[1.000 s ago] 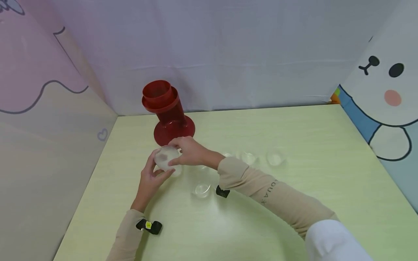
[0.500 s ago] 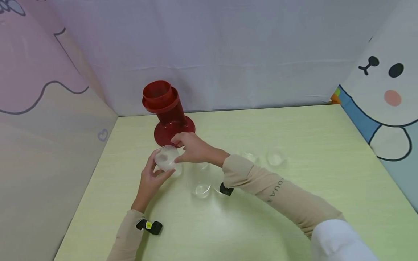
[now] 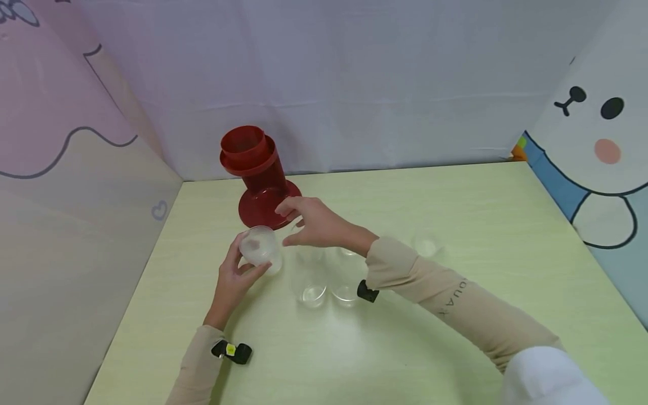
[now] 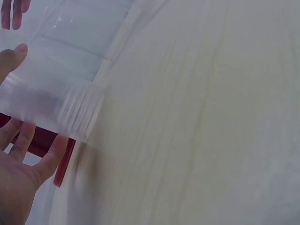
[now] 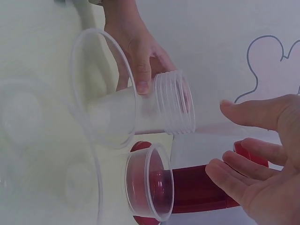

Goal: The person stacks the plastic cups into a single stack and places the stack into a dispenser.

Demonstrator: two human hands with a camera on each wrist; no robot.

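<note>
My left hand [image 3: 235, 275] grips a stack of clear plastic cups [image 3: 258, 244], thumb on one side and fingers on the other. In the right wrist view, the several close rims of the stack [image 5: 174, 103] show at its end. My right hand [image 3: 324, 228] is just right of the stack, apart from it, with thumb and fingers spread and nothing between them. A low clear cup [image 5: 136, 187] stands beside the red holder [image 3: 265, 194], largely hidden by my right hand in the head view.
More clear cups stand right of the stack, including one cup [image 3: 313, 291], another cup [image 3: 346, 289] beside it, and a cup [image 3: 426, 244] farther right. My right forearm crosses above part of this group. A curtain wall [image 3: 379, 112] borders the table's [image 3: 405, 349] back edge.
My right hand has drawn away from the stack, moving right and slightly toward the back, with its fingers parted. My left hand and the stack stay in place.
</note>
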